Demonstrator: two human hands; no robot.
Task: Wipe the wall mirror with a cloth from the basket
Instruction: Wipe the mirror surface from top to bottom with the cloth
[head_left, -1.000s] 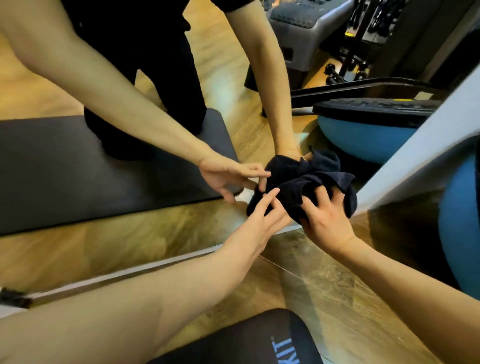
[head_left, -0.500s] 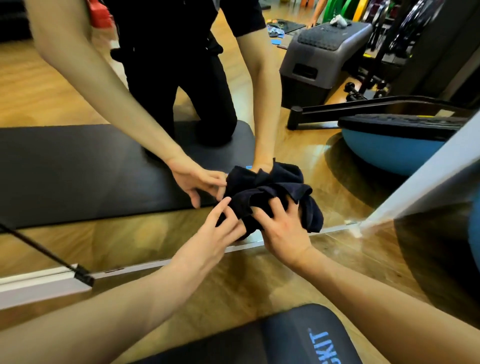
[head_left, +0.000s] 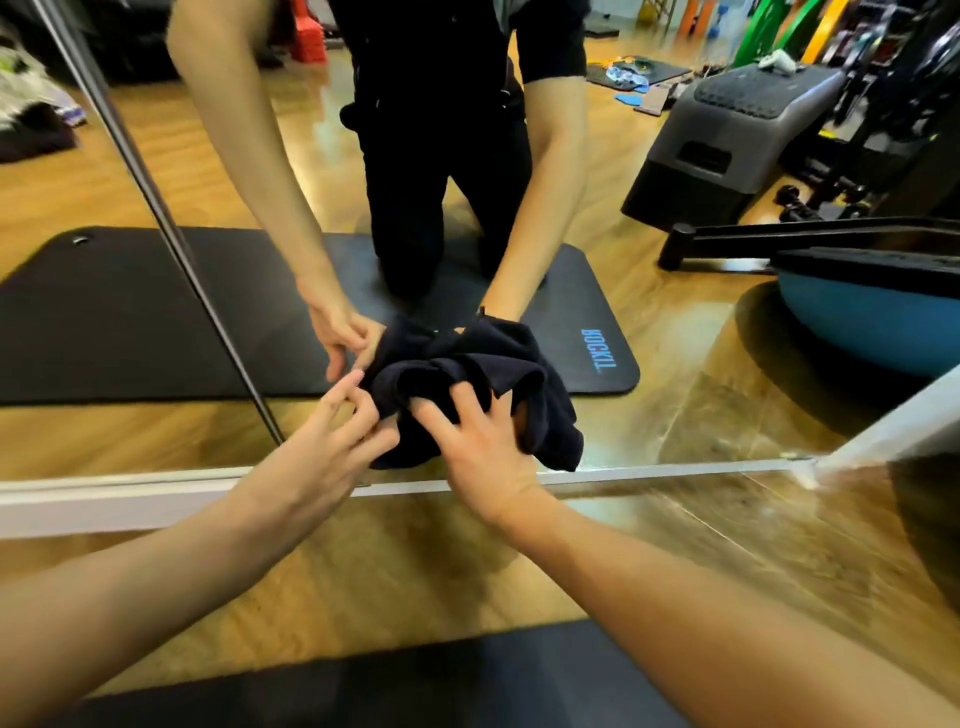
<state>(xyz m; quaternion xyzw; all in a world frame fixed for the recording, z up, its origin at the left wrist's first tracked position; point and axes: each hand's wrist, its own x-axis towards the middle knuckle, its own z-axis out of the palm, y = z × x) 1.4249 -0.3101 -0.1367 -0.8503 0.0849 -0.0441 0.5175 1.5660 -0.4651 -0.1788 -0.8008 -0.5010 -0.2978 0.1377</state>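
My right hand (head_left: 480, 457) presses the bunched dark navy cloth (head_left: 467, 384) flat-fingered against the low wall mirror (head_left: 675, 395); my left hand (head_left: 332, 441) pinches its left edge, nearer the fold.

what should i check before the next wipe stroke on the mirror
1. Cloth against the mirror: ok, bunched low on the glass.
2. Right hand on the cloth: ok, fingers spread and pressing it.
3. Left hand hold: ok, fingertips pinch the cloth's left edge.
4. Cloth spread flat: not ok, it is crumpled.
5. Cloth damp or dry: cannot tell.
6. Room to sweep sideways: ok, bare glass on both sides.
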